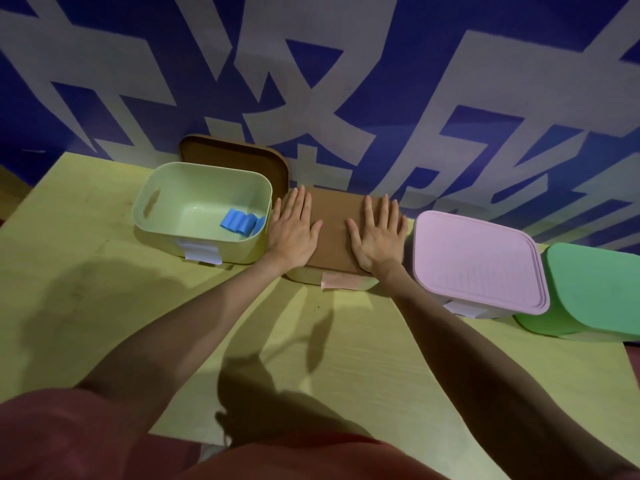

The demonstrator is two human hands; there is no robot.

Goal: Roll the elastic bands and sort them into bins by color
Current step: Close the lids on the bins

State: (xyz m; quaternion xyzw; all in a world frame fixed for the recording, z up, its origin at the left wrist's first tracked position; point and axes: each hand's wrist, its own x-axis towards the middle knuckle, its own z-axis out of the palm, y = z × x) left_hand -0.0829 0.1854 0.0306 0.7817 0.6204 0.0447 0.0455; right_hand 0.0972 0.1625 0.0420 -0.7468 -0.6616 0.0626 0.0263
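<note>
Several rolled blue elastic bands (242,220) lie in the near right corner of an open pale green bin (166,188) at the left. Beside it stands a bin (304,277) covered by a brown lid (334,223), with a pink label (341,281) on its front. My left hand (294,230) lies flat on the left part of that lid, fingers straight. Flat on the lid's right part rests my right hand (379,235). Neither hand holds anything.
A second brown lid (235,157) leans against the blue and white wall behind the open bin. To the right stand a bin with a pink lid (478,261) and a bin with a green lid (599,289). The bins sit on a yellowish table (104,278).
</note>
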